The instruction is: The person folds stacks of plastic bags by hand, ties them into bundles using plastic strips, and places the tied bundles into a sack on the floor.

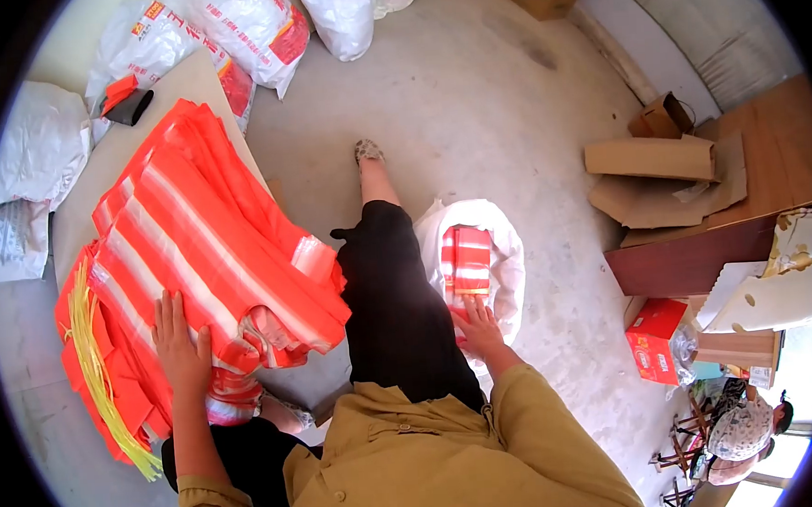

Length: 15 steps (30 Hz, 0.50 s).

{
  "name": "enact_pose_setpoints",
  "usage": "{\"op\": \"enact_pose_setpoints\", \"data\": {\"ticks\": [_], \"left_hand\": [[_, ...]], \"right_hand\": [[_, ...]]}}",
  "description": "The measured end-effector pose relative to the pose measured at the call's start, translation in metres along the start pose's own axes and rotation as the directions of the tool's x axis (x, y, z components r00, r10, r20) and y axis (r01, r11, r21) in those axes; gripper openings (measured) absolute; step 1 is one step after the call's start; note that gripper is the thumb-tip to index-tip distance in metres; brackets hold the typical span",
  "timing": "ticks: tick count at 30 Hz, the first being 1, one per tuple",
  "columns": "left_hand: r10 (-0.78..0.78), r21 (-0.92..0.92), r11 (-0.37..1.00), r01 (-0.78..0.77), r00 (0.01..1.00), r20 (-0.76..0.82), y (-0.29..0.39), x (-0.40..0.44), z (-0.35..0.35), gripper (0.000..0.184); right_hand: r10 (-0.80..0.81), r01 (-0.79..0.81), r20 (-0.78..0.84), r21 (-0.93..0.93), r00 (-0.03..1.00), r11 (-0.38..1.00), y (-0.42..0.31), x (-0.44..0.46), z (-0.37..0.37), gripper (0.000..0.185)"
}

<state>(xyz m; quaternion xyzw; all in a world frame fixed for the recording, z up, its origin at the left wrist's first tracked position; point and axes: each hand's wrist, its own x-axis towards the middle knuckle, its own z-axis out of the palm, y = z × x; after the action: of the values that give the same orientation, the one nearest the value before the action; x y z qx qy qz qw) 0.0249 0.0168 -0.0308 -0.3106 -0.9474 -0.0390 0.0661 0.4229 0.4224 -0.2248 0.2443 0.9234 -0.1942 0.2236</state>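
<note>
My left hand [182,346] lies flat, fingers spread, on a large pile of orange-red fabric with silvery white stripes [194,237] at the left. A bundle of yellow strands [90,362] rests along the pile's left edge. To the right of my leg, my right hand [480,326] reaches into a white sack [507,248], its fingers apart at the lower end of a folded orange-and-white striped bundle [467,258]. Whether the fingertips press on that bundle is hard to tell. More striped fabric [233,396] hangs below the pile near my foot.
Printed white bags [247,32] stand at the top left, near a black and red item [126,101]. Cardboard boxes [649,160] and a red box [654,340] are at the right. A person [744,430] sits at the lower right.
</note>
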Motion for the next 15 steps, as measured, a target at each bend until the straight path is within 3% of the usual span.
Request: {"op": "enact_pose_setpoints", "data": {"ticks": [8,12,15], "left_hand": [[-0.022,-0.006,1.000,0.022,1.000,-0.003,0.005,0.000,-0.001,0.069],[-0.022,-0.003,1.000,0.022,1.000,0.006,0.002,0.000,0.000,0.070],[-0.026,-0.011,1.000,0.026,0.999,0.026,0.001,0.000,-0.001,0.072]], "right_hand": [[0.047,-0.046,-0.044,0.020,0.998,0.999,-0.016,-0.001,-0.012,0.067],[0.220,-0.173,-0.279,0.182,0.935,0.968,-0.004,0.028,0.000,0.060],[0.323,-0.166,-0.466,0.346,0.823,0.923,-0.007,0.062,-0.017,0.055]]}}
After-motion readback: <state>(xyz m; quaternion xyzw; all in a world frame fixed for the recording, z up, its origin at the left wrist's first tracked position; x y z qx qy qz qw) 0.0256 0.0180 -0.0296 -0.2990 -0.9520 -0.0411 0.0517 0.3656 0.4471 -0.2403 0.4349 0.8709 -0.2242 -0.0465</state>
